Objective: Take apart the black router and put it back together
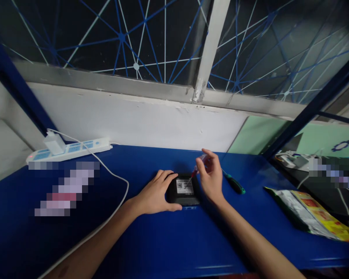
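A small black device [189, 200] lies flat on the blue table, with a white printed label [181, 186] on its upper face. My left hand [155, 193] grips its left side, fingers at the far edge and thumb along the near edge. In my right hand [213, 176] is a screwdriver [195, 171] with a clear and red handle, pinched between thumb and fingers. Its thin shaft slants down to the left over the label; whether the tip touches the device is too small to tell. Just right of that hand lies another screwdriver [235, 184] with a black and green handle.
A white power strip [84, 146] with a plugged-in adapter [54, 143] stands at the back left. Its white cable [126, 186] curves across the table past my left forearm. A crumpled silver and yellow packet [311, 213] lies at the right. Blurred-out items lie at both sides.
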Motion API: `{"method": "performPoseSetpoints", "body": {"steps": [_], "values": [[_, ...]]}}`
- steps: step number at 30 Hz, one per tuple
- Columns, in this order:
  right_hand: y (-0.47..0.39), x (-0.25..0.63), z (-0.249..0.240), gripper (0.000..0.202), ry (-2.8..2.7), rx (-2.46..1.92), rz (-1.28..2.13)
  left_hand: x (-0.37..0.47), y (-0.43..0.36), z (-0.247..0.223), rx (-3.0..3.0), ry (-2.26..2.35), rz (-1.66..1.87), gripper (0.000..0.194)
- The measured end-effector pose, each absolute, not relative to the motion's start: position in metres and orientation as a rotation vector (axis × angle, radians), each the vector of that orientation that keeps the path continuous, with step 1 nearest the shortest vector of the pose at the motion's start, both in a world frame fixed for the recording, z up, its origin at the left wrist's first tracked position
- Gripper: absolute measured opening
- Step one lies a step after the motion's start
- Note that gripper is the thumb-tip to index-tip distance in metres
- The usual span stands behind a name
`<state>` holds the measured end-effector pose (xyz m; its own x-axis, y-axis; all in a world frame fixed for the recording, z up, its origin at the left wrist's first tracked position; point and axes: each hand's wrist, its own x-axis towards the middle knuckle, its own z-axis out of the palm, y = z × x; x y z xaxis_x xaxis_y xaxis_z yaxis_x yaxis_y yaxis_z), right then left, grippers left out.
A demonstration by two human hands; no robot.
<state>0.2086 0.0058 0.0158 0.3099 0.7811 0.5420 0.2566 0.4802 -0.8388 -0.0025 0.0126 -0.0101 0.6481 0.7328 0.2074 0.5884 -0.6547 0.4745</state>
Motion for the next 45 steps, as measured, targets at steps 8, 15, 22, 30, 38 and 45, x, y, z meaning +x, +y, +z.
{"method": "performPoseSetpoints", "body": {"steps": [8,15,22,30,38,45], "values": [[0.005,0.188,0.003,0.03,-1.334,-1.147,0.416,-0.002,0.014,-0.009,2.53,1.027,0.541,0.097],[0.002,0.19,-0.003,0.031,-1.334,-1.119,0.397,-0.003,0.014,-0.01,2.527,1.007,0.551,0.095],[0.0,0.191,-0.005,0.03,-1.364,-1.1,0.405,-0.002,0.014,-0.011,2.516,1.004,0.58,0.096],[0.001,0.192,-0.001,0.026,-1.357,-1.09,0.389,-0.003,0.014,-0.009,2.523,1.023,0.547,0.098],[-0.006,0.19,0.006,0.025,-1.314,-0.975,0.635,-0.003,0.014,-0.01,2.517,1.002,0.553,0.096],[-0.005,0.19,0.014,0.016,-1.169,-0.984,0.636,-0.003,0.015,-0.011,2.53,1.023,0.541,0.097]]}}
